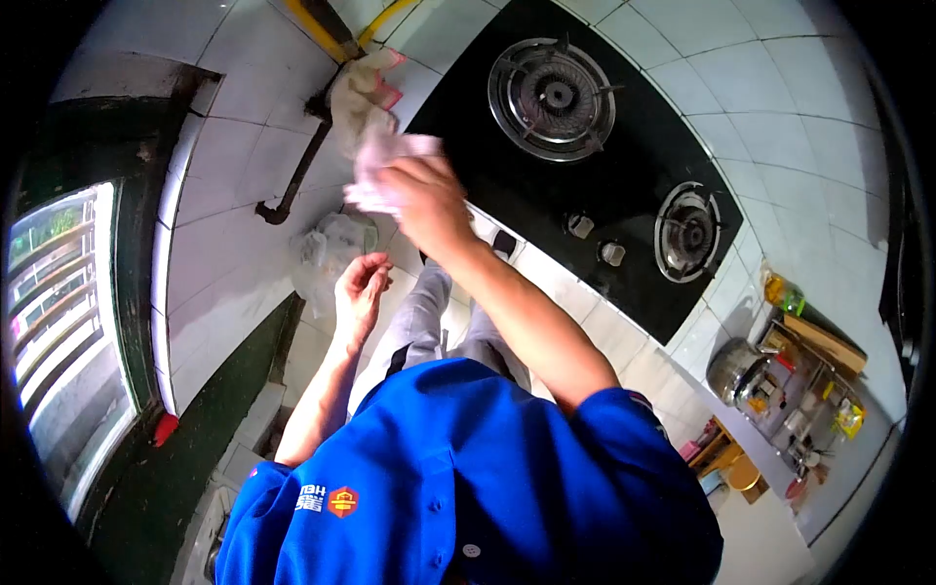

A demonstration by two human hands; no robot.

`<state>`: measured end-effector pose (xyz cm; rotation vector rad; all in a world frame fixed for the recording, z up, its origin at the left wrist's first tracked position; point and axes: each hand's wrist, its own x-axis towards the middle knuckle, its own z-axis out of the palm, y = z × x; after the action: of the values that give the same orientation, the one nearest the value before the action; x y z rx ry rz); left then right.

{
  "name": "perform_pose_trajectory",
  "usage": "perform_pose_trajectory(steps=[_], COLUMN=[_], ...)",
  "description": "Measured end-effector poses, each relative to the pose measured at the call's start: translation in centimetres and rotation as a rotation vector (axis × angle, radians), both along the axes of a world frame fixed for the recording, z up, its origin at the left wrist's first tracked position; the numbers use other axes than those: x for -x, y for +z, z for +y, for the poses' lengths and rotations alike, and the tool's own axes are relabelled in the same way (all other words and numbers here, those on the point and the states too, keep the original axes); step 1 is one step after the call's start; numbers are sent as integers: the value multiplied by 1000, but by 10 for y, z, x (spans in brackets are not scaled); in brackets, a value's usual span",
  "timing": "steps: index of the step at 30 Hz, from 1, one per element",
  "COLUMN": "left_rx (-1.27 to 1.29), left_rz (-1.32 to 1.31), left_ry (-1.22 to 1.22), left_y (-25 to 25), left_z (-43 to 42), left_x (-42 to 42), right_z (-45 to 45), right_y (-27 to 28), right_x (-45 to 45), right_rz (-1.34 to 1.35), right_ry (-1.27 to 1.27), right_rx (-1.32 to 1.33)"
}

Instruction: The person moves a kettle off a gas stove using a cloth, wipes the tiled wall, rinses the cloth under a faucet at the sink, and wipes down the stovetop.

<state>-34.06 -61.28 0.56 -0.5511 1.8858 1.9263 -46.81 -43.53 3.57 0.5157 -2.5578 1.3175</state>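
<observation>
My right hand [424, 200] is closed on a pale pink cloth [375, 175], at the left front corner of the black gas stove [546, 195]. Hand and cloth are slightly smeared by motion. Just behind that cloth hangs a beige rag [359, 102] with red edging; whether the two touch I cannot tell. My left hand [361, 297] is lower, in front of my body, with its fingers curled in and nothing visible in them. Close by its far side is a clear plastic bag [331, 249].
A large burner [558, 95] and a smaller burner [687, 232] sit on the stove, with two knobs [597, 241] at its front edge. A rusty pipe [297, 180] runs along the left wall, near a window [68, 331]. At right stands a metal pot [736, 370] among kitchen items.
</observation>
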Motion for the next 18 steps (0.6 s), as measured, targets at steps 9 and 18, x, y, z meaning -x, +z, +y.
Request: perform_pose_trajectory(steps=[9, 18], left_rx=[-21, -9], left_rz=[-29, 51], left_ry=[-30, -76], left_y=[-5, 4], left_z=[-11, -14], left_x=[-6, 11], right_z=[-21, 38], right_y=[-66, -36], right_x=[-9, -26], right_rz=[-81, -66], right_ry=[47, -300], right_rx=[61, -208])
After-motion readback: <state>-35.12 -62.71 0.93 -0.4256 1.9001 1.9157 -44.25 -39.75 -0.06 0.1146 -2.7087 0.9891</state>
